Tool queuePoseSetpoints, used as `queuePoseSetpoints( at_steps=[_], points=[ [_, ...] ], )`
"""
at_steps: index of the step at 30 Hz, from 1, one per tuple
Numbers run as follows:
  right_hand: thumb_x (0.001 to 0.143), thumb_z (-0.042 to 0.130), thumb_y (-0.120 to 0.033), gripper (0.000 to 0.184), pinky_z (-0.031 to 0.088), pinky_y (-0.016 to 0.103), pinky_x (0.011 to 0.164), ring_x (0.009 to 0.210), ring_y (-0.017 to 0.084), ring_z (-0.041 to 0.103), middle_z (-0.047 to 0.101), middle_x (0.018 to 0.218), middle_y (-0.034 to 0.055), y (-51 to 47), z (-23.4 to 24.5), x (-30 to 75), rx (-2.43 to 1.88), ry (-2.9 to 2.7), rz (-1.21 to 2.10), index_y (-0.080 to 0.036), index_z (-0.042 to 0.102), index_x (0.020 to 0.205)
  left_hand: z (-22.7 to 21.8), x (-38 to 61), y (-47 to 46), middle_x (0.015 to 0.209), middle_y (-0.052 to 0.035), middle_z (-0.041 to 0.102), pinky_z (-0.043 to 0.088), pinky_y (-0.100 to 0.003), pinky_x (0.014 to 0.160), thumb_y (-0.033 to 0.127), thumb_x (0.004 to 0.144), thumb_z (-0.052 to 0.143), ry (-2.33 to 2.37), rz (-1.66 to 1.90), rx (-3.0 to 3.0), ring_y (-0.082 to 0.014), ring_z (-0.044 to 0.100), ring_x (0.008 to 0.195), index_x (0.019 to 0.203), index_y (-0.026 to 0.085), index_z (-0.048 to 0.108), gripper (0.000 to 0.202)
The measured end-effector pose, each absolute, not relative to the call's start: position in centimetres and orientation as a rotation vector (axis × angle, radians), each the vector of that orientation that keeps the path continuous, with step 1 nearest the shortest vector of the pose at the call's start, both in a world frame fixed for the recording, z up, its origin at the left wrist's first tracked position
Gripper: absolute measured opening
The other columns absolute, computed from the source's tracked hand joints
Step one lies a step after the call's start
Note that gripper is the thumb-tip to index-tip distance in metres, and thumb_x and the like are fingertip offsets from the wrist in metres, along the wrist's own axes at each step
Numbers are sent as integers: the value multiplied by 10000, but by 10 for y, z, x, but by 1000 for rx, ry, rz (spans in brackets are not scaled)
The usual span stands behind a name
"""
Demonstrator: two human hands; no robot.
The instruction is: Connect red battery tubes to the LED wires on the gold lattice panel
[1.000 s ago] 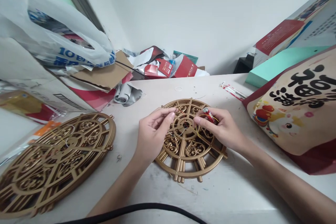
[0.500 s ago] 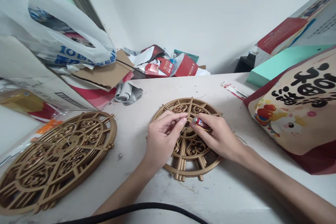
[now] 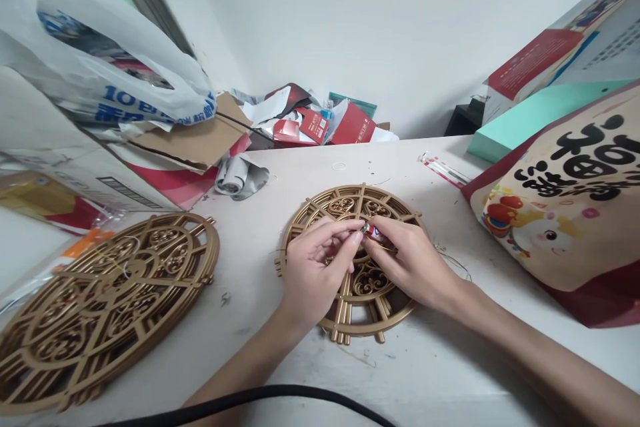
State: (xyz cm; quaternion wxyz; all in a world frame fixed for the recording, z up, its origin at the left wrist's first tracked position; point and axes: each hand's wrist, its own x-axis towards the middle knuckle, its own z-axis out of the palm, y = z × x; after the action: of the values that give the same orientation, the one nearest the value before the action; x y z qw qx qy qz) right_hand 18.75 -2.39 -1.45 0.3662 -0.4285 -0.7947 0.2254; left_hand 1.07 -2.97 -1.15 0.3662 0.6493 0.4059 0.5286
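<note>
My right hand (image 3: 410, 253) is closed round a small red, white and blue lighter (image 3: 374, 233), its metal end pointing left. Opposite it, my left hand (image 3: 317, 263) pinches with thumb and forefinger right at that metal end; whatever lies between the fingertips is too small to make out. Both hands are above a stack of round gold openwork panels (image 3: 357, 328) with scroll patterns and spokes. Thin gold thread (image 3: 453, 259) trails out from under my right hand over the table.
Another stack of gold panels (image 3: 165, 293) lies at left. Beyond it are a box (image 3: 75, 153), a white plastic bag (image 3: 150, 97) and a foil roll (image 3: 240, 177). Red packaging (image 3: 353, 123) is heaped at the back. A printed gift bag (image 3: 565, 213) stands right. A black cable (image 3: 250, 392) crosses the front.
My hands have come together: the left fingertips moved right to the lighter's metal end. The view has shifted slightly, and the panels stay in place.
</note>
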Motion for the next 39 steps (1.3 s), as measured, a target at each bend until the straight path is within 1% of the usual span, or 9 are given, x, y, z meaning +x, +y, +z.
queuePoseSetpoints(
  at_steps=[8, 15, 20, 24, 27, 33, 35, 37, 39],
  points=[
    [1007, 485, -242, 179, 363, 293, 640, 668, 135, 485, 565, 763, -7, -25, -13, 188, -1106, -2037, 592, -216, 435, 836, -13, 11, -30, 824, 13, 648, 503, -184, 492, 174, 895, 709, 1045, 1440, 1796, -42, 604, 532, 1037, 254, 792, 183],
    [984, 490, -210, 164, 352, 291, 638, 674, 135, 467, 546, 760, -10, -25, -12, 188, -1107, -2048, 603, -217, 425, 833, -14, 10, -29, 827, 1, 699, 559, -230, 696, 85, 865, 716, 1021, 1544, 2083, -87, 659, 743, 997, 216, 774, 195],
    [993, 485, -218, 199, 338, 289, 623, 656, 127, 440, 521, 741, -18, -25, -11, 187, -1110, -2044, 602, -219, 399, 814, -14, 11, -28, 889, -4, 717, 561, -246, 728, 78, 856, 728, 1020, 1566, 2053, -101, 662, 823, 1017, 230, 775, 227],
    [1003, 482, -233, 209, 341, 290, 621, 653, 128, 444, 524, 738, -17, -25, -11, 187, -1107, -2043, 603, -221, 396, 812, -15, 11, -28, 867, 11, 724, 560, -239, 728, 68, 847, 736, 1015, 1600, 2053, -92, 665, 796, 1012, 247, 785, 248],
    [1011, 472, -250, 205, 351, 295, 627, 662, 134, 454, 535, 753, -9, -25, -12, 188, -1108, -2048, 606, -220, 406, 819, -15, 11, -28, 870, 7, 724, 562, -243, 730, 80, 853, 734, 1027, 1591, 2050, -98, 666, 798, 1010, 251, 784, 238],
    [978, 472, -208, 153, 372, 310, 645, 690, 151, 487, 555, 779, 7, -26, -12, 187, -1111, -2073, 604, -218, 430, 831, -13, 11, -30, 982, -46, 711, 593, -273, 726, 190, 893, 704, 1070, 1460, 1923, -159, 685, 922, 912, 233, 757, 70],
    [959, 474, -181, 118, 387, 313, 656, 702, 157, 507, 570, 791, 14, -27, -12, 186, -1104, -2075, 610, -215, 454, 847, -13, 12, -30, 1004, -46, 739, 608, -307, 791, 201, 889, 712, 1074, 1483, 1915, -171, 703, 948, 892, 239, 763, 63],
    [944, 472, -159, 94, 401, 314, 669, 720, 162, 528, 589, 812, 23, -28, -12, 186, -1098, -2080, 611, -210, 472, 865, -14, 13, -31, 971, -30, 774, 608, -350, 870, 199, 872, 736, 1092, 1523, 1930, -178, 725, 937, 883, 249, 773, 64],
    [930, 470, -144, 95, 406, 311, 669, 725, 162, 534, 594, 814, 28, -29, -13, 186, -1096, -2081, 594, -207, 469, 859, -14, 13, -32, 921, -10, 794, 607, -369, 896, 193, 848, 765, 1124, 1552, 1950, -179, 743, 894, 881, 262, 782, 78]
  ],
)
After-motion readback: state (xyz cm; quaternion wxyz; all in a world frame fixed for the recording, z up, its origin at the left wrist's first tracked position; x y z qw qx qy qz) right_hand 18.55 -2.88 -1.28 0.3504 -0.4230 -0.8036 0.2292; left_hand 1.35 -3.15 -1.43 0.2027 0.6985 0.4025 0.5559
